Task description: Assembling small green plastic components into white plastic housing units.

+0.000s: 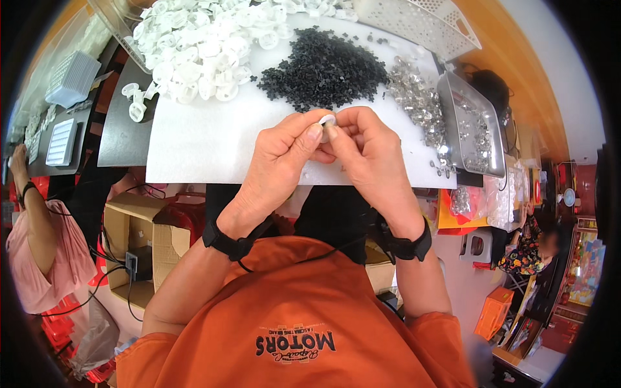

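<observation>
Close together over the white work board [194,142], my left hand [283,150] and my right hand [370,152] both pinch one small white round plastic part [328,120]. Thumbs and forefingers close on it from both sides and cover most of it. Whether a smaller piece is also between the fingers cannot be made out. Just beyond my fingertips lies a heap of small black cross-shaped pieces [320,68]. To its left is a large pile of white plastic parts [200,48]. Small shiny metal pieces [417,97] spread along the right side of the board.
A metal tray [498,158] with more metal pieces stands at the right edge. A white perforated basket [453,32] sits at the far right. On the left are white trays [61,142] and a person in a pink top [48,258]. A cardboard box [129,220] stands below.
</observation>
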Motion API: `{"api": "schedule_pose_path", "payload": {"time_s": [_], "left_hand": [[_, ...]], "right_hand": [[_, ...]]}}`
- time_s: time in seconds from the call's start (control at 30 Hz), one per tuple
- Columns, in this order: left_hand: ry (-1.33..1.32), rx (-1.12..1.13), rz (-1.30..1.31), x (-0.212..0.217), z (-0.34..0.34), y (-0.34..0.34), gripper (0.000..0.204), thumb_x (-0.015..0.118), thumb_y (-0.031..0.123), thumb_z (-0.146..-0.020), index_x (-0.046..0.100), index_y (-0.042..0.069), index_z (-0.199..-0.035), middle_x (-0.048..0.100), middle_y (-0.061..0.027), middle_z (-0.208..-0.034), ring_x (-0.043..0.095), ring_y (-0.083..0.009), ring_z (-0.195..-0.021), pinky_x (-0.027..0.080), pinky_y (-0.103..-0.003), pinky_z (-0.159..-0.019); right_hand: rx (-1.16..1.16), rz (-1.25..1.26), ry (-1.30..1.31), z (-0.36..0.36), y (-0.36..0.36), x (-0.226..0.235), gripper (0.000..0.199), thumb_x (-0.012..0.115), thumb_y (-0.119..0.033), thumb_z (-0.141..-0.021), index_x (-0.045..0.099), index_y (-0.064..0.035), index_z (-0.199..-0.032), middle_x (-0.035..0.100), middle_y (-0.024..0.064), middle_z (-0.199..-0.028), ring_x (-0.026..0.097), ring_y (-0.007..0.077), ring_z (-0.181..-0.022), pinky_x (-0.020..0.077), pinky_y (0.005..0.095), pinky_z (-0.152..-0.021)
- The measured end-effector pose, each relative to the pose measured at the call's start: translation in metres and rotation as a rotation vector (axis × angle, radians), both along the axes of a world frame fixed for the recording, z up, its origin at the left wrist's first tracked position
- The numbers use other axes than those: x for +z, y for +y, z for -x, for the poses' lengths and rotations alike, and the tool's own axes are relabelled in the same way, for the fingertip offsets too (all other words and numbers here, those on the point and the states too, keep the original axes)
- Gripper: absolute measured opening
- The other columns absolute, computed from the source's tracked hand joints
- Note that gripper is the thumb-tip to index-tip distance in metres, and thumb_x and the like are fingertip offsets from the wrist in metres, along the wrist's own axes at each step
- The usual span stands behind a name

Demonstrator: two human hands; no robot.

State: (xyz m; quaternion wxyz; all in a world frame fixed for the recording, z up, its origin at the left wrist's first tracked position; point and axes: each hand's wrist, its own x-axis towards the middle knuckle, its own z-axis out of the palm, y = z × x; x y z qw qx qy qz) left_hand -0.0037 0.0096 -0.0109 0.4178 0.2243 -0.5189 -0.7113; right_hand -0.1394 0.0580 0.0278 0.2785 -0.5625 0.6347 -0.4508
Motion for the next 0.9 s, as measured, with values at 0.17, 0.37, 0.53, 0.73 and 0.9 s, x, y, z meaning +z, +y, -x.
{"api": "schedule_pose_path", "payload": {"time_s": [0.17, 0.37, 0.53, 0.73, 0.9], "left_hand": [[0.031, -0.044, -0.048, 0.002, -0.002, 0.0, 0.03, 0.049, 0.016, -0.096, 0.057, -0.002, -0.119, 0.057, -0.0103, -0.103, 0.062, -0.0157, -0.087, 0.054, -0.027, -0.076], [0.061, -0.008, -0.057, 0.0, 0.001, 0.001, 0.03, 0.052, 0.015, -0.095, 0.057, -0.003, -0.118, 0.056, -0.0087, -0.1, 0.062, -0.0154, -0.086, 0.054, -0.026, -0.075], [0.042, 0.01, -0.015, 0.002, 0.003, 0.002, 0.029, 0.052, 0.014, -0.094, 0.057, -0.003, -0.118, 0.054, -0.0074, -0.097, 0.061, -0.0147, -0.084, 0.054, -0.025, -0.074], [0.052, 0.025, -0.025, 0.001, 0.003, 0.001, 0.028, 0.052, 0.014, -0.094, 0.058, -0.003, -0.116, 0.054, -0.0074, -0.097, 0.061, -0.0144, -0.083, 0.054, -0.025, -0.074], [0.038, 0.026, -0.024, 0.0, 0.004, -0.001, 0.028, 0.051, 0.015, -0.095, 0.059, -0.003, -0.115, 0.055, -0.0078, -0.096, 0.061, -0.0146, -0.083, 0.053, -0.026, -0.073]], "right_hand": [[-0.042, 0.109, 0.006, 0.002, 0.006, 0.002, 0.011, 0.06, -0.007, -0.085, 0.055, 0.0016, -0.089, 0.06, 0.0122, -0.074, 0.06, 0.0187, -0.061, 0.0476, 0.0291, -0.055], [0.011, 0.145, 0.091, -0.002, 0.003, -0.009, 0.007, 0.056, -0.002, -0.09, 0.055, 0.0016, -0.095, 0.058, 0.0004, -0.08, 0.053, 0.003, -0.068, 0.044, 0.0187, -0.059], [-0.028, 0.171, 0.059, -0.007, 0.002, -0.009, 0.004, 0.057, -0.002, -0.086, 0.055, 0.0017, -0.087, 0.059, 0.0078, -0.077, 0.056, 0.016, -0.066, 0.0456, 0.0271, -0.058], [-0.061, 0.214, 0.038, -0.012, 0.001, -0.009, 0.005, 0.057, -0.001, -0.083, 0.054, 0.0018, -0.082, 0.059, 0.0153, -0.074, 0.059, 0.0299, -0.064, 0.0468, 0.0355, -0.058], [-0.052, 0.217, 0.0, -0.007, -0.002, -0.012, 0.005, 0.058, -0.001, -0.083, 0.054, 0.0019, -0.082, 0.059, 0.016, -0.074, 0.06, 0.0307, -0.065, 0.0469, 0.0363, -0.058]]}}
